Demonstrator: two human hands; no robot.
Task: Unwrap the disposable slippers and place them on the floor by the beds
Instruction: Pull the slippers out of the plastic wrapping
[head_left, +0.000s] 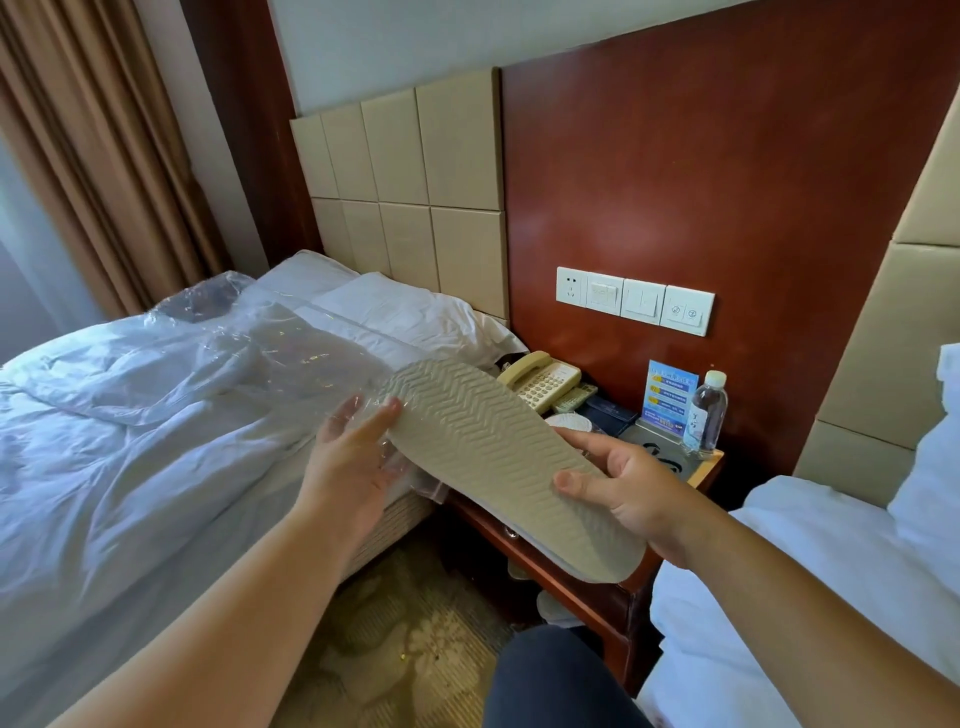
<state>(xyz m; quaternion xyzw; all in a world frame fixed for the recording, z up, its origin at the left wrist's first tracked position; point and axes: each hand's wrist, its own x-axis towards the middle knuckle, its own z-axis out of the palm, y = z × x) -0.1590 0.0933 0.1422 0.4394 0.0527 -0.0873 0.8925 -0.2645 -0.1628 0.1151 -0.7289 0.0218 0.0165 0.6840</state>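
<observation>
— What do you see from the head camera?
— Two bare hands hold up a flat beige slipper with a zigzag sole (498, 457). The sole faces up.
— How do the hands hold it?
— The right hand (628, 493) grips the heel end, thumb on top. The left hand (353, 447) is closed on the clear crinkly plastic wrapper (291, 353) at the toe end. The wrapper trails over the white bed on the left (130, 467).
— Where is the slipper?
— In the air, between the two beds, above the brown wooden bedside surface (706, 467).
— What sits on that surface?
— A cream phone (540, 379), a clear water bottle (705, 415) and a blue card (667, 397). Below is the patterned carpet floor (415, 639).
</observation>
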